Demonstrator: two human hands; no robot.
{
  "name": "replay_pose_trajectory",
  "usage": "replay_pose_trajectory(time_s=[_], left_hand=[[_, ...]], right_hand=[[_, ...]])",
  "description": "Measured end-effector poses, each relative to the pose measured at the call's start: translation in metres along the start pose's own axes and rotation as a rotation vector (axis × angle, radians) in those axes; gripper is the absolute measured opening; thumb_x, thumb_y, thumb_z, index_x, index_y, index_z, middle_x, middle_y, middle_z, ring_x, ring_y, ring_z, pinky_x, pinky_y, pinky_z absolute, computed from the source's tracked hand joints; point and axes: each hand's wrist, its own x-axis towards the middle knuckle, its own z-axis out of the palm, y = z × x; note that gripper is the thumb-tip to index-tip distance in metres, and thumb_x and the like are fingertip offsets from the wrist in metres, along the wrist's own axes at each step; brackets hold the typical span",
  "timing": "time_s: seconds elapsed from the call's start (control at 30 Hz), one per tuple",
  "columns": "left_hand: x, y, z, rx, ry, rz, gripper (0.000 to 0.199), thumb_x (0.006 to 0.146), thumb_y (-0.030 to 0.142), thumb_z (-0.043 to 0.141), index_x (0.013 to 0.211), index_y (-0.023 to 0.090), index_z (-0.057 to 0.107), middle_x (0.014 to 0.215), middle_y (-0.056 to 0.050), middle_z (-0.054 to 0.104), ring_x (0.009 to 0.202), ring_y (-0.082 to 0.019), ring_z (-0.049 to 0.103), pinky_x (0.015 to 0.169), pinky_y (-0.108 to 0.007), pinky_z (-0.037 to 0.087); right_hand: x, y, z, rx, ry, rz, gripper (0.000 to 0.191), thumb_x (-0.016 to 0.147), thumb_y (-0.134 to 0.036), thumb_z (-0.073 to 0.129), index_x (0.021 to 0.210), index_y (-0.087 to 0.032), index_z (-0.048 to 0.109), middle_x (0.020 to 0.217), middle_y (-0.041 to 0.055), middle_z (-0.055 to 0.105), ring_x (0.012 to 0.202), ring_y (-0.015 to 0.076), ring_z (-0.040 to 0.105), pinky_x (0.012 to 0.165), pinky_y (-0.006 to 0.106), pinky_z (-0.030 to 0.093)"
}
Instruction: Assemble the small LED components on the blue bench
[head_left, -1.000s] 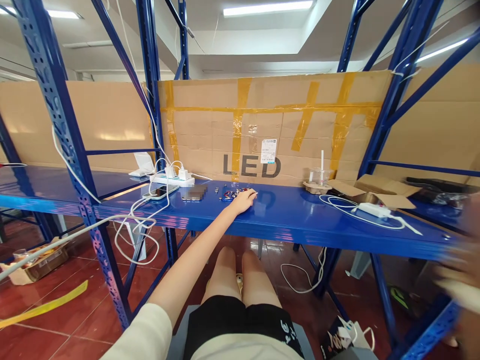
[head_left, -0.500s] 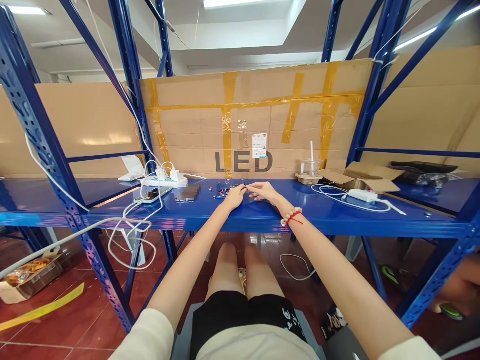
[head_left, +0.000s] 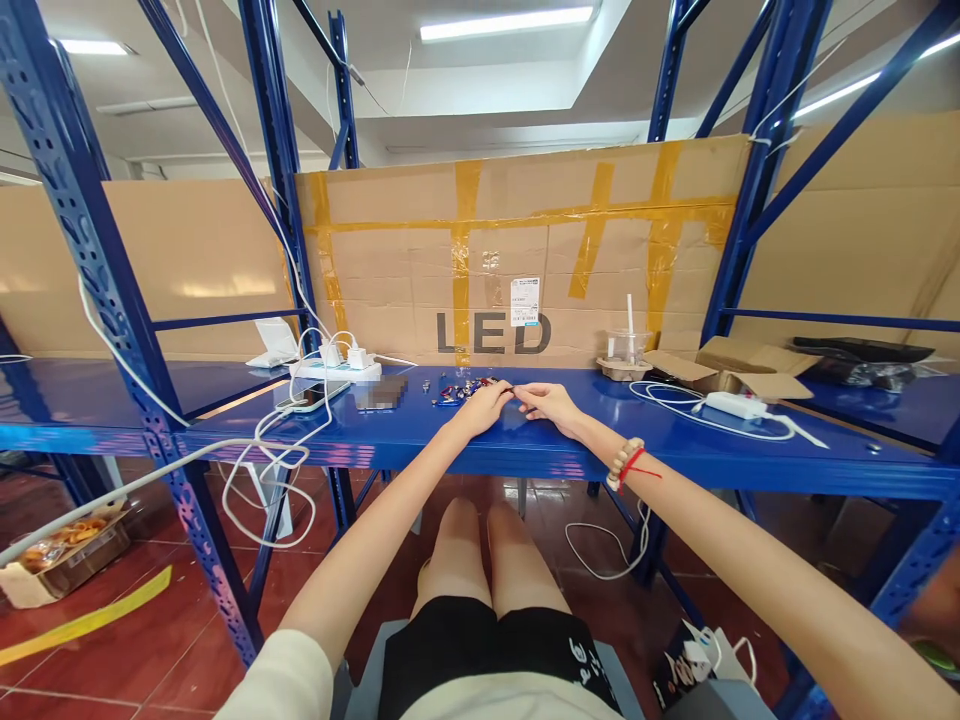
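Over the blue shelf top, my left hand (head_left: 486, 408) and my right hand (head_left: 551, 407) meet at the fingertips. Both are closed in a pinch; whatever lies between the fingers is too small and hidden to make out. Just behind my left hand is a small pile of shiny bits (head_left: 452, 392) in dark blue, red and silver, partly covered by that hand. One tiny silvery piece (head_left: 426, 385) lies apart, left of the pile.
A blurred dark patch (head_left: 382, 393), a phone (head_left: 319, 396) and a white power strip (head_left: 337, 371) with tangled cables are on the left. To the right stand a plastic cup with a straw (head_left: 626, 346), a white adapter (head_left: 735, 405) and an open cardboard box (head_left: 739, 365). Cardboard (head_left: 405, 270) closes the back.
The view has tilted and shifted slightly, so the shelf appears a little lower. My hands stay together at the fingertips, a bit further right in view and turned slightly.
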Motion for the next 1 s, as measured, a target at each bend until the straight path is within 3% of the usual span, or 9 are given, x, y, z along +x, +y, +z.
replay_pose_trajectory(time_s=[0.1,0.3,0.47,0.63,1.0], left_hand=[[0.000,0.001,0.001,0.013,0.016,0.008,0.022,0.088,0.029,0.033,0.093,0.017,0.050,0.092,-0.007,0.060,0.086,-0.017,0.056,0.079,-0.028,0.041],[0.005,-0.007,0.004,-0.094,0.003,-0.067,0.017,0.086,0.028,0.036,0.093,0.017,0.048,0.064,0.001,0.053,0.063,-0.013,0.053,0.067,-0.025,0.041],[0.007,-0.010,0.003,-0.103,0.012,-0.020,0.014,0.084,0.026,0.039,0.085,0.017,0.050,0.066,0.001,0.052,0.065,-0.012,0.051,0.067,-0.024,0.040],[0.007,-0.011,0.003,-0.131,-0.028,-0.038,0.016,0.084,0.030,0.039,0.089,0.018,0.049,0.057,0.004,0.048,0.057,-0.012,0.050,0.062,-0.023,0.039],[0.003,-0.009,0.003,-0.105,-0.005,-0.025,0.017,0.084,0.029,0.040,0.094,0.018,0.049,0.059,0.003,0.050,0.060,-0.012,0.052,0.064,-0.024,0.040]], right_hand=[[-0.001,0.001,-0.001,0.022,0.014,0.000,0.019,0.064,-0.026,0.072,0.081,-0.017,0.070,0.081,0.0044,0.067,0.057,0.0069,0.057,0.047,0.015,0.048],[0.000,-0.003,-0.002,0.075,0.047,0.038,0.020,0.065,-0.018,0.071,0.085,-0.019,0.069,0.087,0.0034,0.067,0.062,0.0059,0.057,0.051,0.013,0.046],[-0.001,-0.005,-0.006,0.086,-0.004,0.039,0.020,0.068,-0.015,0.067,0.087,-0.020,0.069,0.089,0.0026,0.067,0.062,0.0047,0.055,0.052,0.013,0.045],[-0.002,-0.005,-0.006,0.050,-0.030,0.027,0.022,0.064,-0.015,0.070,0.086,-0.019,0.069,0.087,0.0038,0.067,0.062,0.0061,0.056,0.051,0.014,0.045],[-0.001,0.000,-0.008,-0.023,-0.068,-0.040,0.026,0.063,-0.020,0.071,0.089,-0.017,0.070,0.081,0.0037,0.067,0.060,0.0060,0.054,0.045,0.013,0.042]])
